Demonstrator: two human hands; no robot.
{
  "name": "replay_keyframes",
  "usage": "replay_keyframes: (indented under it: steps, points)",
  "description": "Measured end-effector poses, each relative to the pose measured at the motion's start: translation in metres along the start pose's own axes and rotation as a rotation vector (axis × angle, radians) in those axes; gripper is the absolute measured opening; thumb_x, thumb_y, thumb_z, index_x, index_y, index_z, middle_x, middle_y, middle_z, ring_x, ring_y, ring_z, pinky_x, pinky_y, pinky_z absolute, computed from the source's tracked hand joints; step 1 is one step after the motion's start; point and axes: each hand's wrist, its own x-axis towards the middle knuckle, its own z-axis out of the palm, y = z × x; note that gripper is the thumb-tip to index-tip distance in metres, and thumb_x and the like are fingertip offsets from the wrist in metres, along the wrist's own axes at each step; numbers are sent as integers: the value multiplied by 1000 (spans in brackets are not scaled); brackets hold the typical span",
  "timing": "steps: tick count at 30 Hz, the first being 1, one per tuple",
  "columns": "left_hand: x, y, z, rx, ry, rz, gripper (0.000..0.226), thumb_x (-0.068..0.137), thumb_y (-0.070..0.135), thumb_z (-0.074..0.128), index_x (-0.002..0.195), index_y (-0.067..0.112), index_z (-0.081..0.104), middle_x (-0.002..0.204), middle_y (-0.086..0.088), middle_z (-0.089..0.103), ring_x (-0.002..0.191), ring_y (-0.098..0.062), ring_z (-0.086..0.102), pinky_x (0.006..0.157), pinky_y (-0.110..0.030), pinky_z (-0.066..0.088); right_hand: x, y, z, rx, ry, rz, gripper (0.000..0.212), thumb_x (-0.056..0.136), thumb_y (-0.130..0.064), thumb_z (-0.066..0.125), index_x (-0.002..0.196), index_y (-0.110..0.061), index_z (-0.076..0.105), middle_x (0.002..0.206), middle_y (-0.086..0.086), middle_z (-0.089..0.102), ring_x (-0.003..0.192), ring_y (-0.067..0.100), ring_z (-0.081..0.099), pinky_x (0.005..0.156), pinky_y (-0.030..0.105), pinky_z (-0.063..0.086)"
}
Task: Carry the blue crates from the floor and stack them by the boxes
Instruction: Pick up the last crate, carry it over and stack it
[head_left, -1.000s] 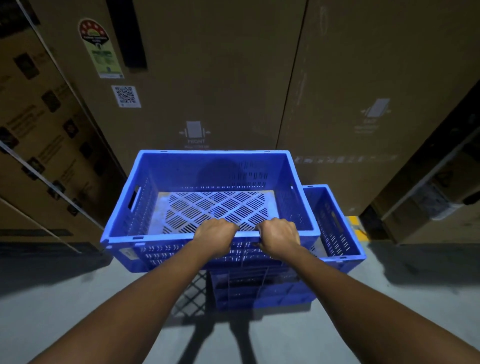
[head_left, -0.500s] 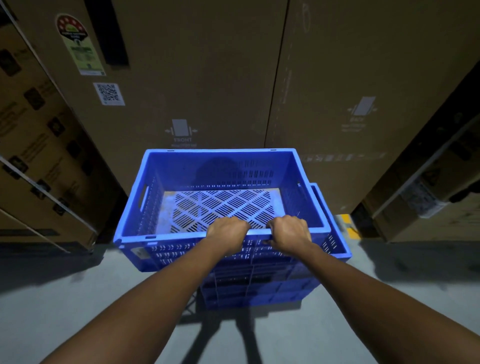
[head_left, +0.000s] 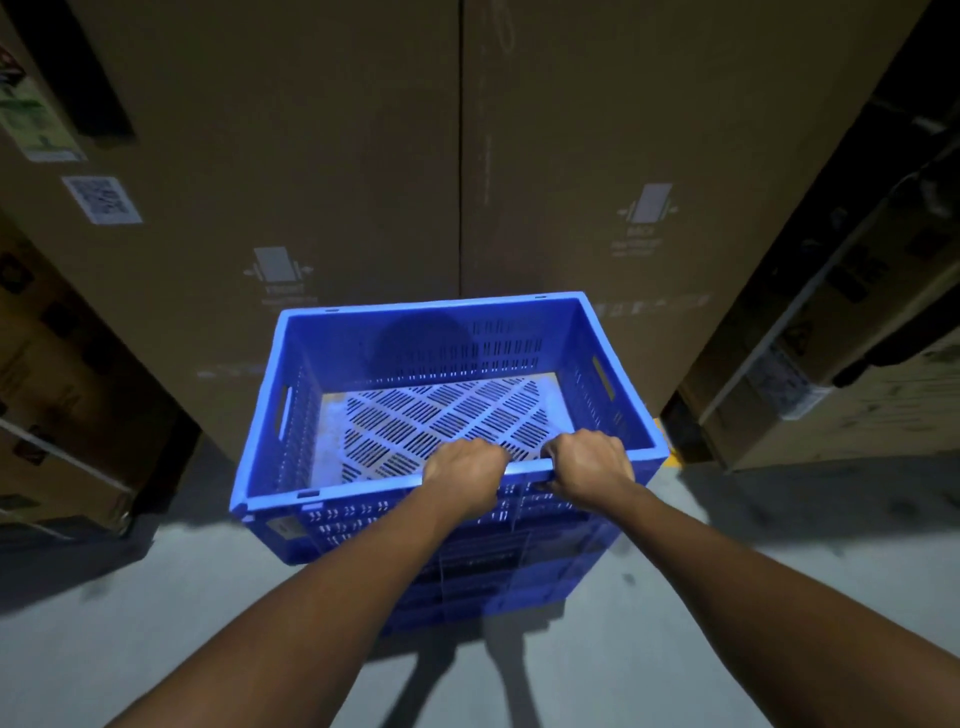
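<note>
We see both hands closed over the near rim of a blue crate (head_left: 363, 338), which fills the middle of the view. The left hand (head_left: 462, 480) wraps the rim just left of its midpoint, with the fingers curled over the edge and into the crate. The right hand (head_left: 589, 467) grips the same rim just beside it, toward 3 o'clock, with its fingers hooked under the lip. The two hands sit near each other but do not touch.

The crate is upright and open-topped, with a slotted floor, vented walls and a handle slot in each short side. Directly beneath it, toward 6 o'clock, we see the stacked walls of a lower blue crate (head_left: 493, 587) standing on the grey floor (head_left: 104, 649). We cannot tell whether the upper crate rests fully on it.

At 12 o'clock, just behind the crates, two tall cardboard boxes (head_left: 623, 130) stand side by side with a dark seam between them. A QR label (head_left: 101, 200) sits on the left one, toward 10 o'clock. More strapped cartons (head_left: 52, 389) lean in at 9 o'clock, and another carton stack (head_left: 857, 338) stands at 3 o'clock.
</note>
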Motion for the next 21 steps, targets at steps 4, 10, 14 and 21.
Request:
replay_keyframes:
  steps: [4, 10, 14, 21]
  points:
    - [19, 24, 2, -23, -19, 4, 21, 84, 11, 64, 102, 20, 60, 96, -7, 65, 86, -30, 63, 69, -40, 48, 2, 30, 4, -17, -9, 2, 36, 76, -56, 69, 94, -25, 67, 86, 0, 69, 84, 27, 65, 68, 34, 46]
    - [26, 23, 7, -27, -12, -18, 22, 82, 20, 66, 103, 22, 61, 95, -5, 66, 88, -30, 64, 71, -40, 51, 5, 33, 6, -40, 29, -50, 34, 76, -52, 69, 98, -26, 67, 94, 1, 71, 91, 28, 66, 67, 33, 44]
    - [22, 20, 9, -86, -32, 37, 47, 80, 67, 57, 98, 23, 58, 92, -4, 66, 88, -28, 62, 73, -39, 47, 3, 33, 2, -32, 7, -84, 49, 74, -67, 64, 102, -28, 68, 95, -1, 71, 93, 26, 65, 70, 33, 43]
    - [3, -11, 7, -353, -31, -5, 78, 84, 82, 11, 93, 26, 64, 85, 1, 65, 82, -23, 59, 69, -35, 43, -4, 34, 1, 124, -2, -109, 90, 65, -98, 14, 85, -28, 67, 82, -2, 70, 87, 22, 63, 67, 35, 38]
